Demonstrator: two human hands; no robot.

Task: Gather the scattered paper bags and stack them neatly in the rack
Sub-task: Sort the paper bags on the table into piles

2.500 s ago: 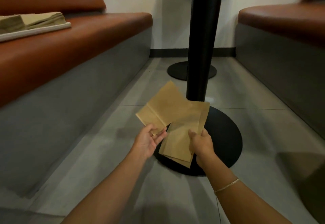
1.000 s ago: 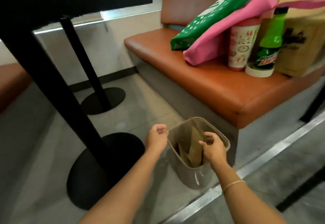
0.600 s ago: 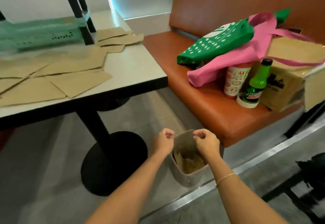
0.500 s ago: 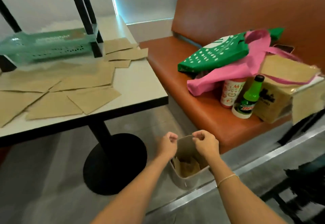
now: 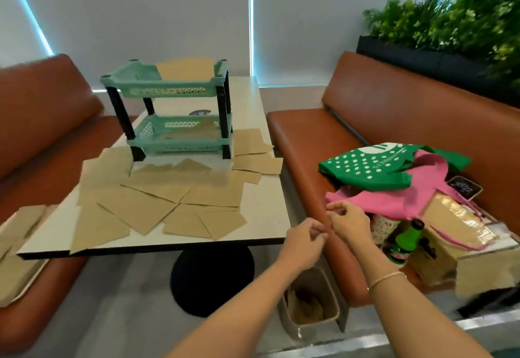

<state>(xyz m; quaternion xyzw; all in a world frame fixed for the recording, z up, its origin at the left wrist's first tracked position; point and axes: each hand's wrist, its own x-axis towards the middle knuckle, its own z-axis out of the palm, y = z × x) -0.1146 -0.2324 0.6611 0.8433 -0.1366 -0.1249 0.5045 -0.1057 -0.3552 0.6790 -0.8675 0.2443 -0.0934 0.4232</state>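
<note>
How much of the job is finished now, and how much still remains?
Done: some paper bags already lie on both shelves of the rack. In hand: nothing; the left hand and right hand hold no bag. Left: many paper bags lie scattered on the table, so most of the job remains.

Soft, even daylight comes through the pale blinds (image 5: 174, 20) ahead of me, with bright cyan slits at their edges; the desk (image 5: 264, 217) casts a dim shadow beneath; the plants (image 5: 464, 11) and right edge smear with motion blur; wide-angle bending tilts the edges.
</note>
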